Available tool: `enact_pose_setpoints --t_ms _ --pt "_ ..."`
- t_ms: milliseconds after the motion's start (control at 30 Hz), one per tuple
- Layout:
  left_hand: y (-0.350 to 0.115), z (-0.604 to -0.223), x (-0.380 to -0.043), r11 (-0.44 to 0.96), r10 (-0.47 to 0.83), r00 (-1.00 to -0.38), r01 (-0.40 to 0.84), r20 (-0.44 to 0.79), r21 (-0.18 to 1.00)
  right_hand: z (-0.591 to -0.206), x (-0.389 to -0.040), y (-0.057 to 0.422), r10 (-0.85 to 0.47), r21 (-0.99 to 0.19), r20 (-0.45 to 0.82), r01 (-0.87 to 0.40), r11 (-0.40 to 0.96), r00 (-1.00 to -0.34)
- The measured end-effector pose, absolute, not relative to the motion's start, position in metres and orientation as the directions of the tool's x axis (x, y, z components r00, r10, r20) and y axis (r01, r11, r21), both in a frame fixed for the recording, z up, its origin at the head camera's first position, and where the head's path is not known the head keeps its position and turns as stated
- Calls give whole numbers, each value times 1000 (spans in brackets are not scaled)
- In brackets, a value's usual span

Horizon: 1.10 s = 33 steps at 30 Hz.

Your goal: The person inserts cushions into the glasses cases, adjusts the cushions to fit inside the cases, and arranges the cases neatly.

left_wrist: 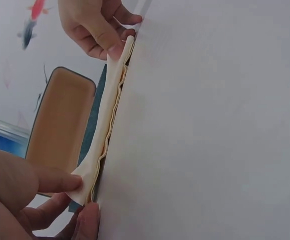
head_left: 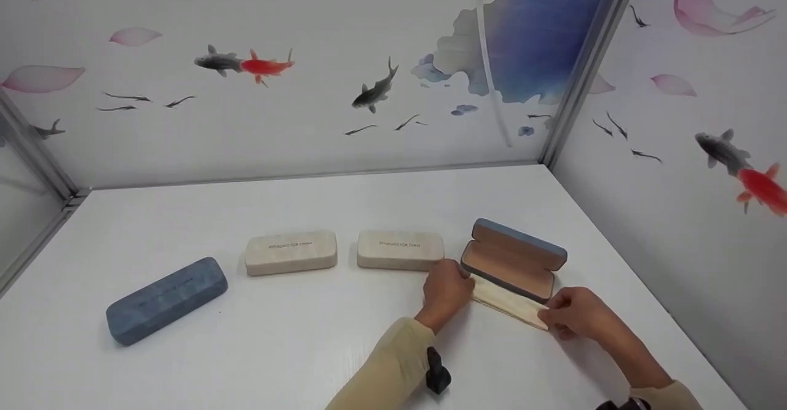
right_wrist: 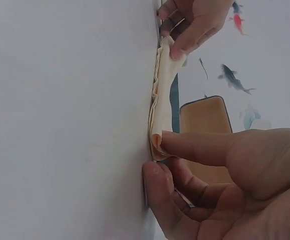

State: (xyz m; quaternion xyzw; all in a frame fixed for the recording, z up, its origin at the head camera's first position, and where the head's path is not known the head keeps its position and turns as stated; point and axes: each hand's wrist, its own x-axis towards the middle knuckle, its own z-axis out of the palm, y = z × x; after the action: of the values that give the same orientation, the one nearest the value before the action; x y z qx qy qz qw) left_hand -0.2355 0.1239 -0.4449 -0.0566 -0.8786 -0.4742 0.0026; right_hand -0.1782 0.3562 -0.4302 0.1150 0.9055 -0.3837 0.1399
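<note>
A cream cloth (head_left: 507, 303), folded into a long narrow strip, stretches between the two hands in front of an open glasses case (head_left: 507, 268). The case is blue outside with a brown lining, its lid tipped back. At the strip's left end, the left hand (head_left: 447, 290) pinches the cloth between thumb and fingers. The right hand (head_left: 578, 315) pinches the opposite end, close to the case's right front corner. Wavy layered folds show along the cloth's lower edge (left_wrist: 115, 107) in the left wrist view. Seen from the right wrist, its near end (right_wrist: 158, 142) curls under the thumb.
Two closed cream glasses cases (head_left: 291, 253) (head_left: 399, 250) stand left of the open one, the nearer right beside the left hand. Farther left, a closed blue case (head_left: 167, 301) lies at an angle. Printed wall panels border the white table (head_left: 276, 348) behind and at the sides.
</note>
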Motion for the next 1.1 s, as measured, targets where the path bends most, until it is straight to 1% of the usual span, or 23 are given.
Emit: enact_pose_setpoints --t_ms 133,367,567,800,1100 --pt "120 -443 -236 526 104 -994 86 37 846 -429 -178 358 96 -685 -349 323 652 -932" --pt "108 -440 -240 477 115 -993 29 -29 879 -431 -178 356 9 -781 -328 276 560 -945" --pt "108 -440 -242 348 120 -989 -45 -92 936 -431 -178 354 21 -820 -312 281 499 -950" --pt "106 -435 -245 220 117 -976 -153 -182 963 -426 -180 354 -11 -832 -304 260 491 -953" --pt "103 -427 -252 148 123 -975 -165 -184 975 -424 -182 354 -20 -860 -279 241 450 -960"
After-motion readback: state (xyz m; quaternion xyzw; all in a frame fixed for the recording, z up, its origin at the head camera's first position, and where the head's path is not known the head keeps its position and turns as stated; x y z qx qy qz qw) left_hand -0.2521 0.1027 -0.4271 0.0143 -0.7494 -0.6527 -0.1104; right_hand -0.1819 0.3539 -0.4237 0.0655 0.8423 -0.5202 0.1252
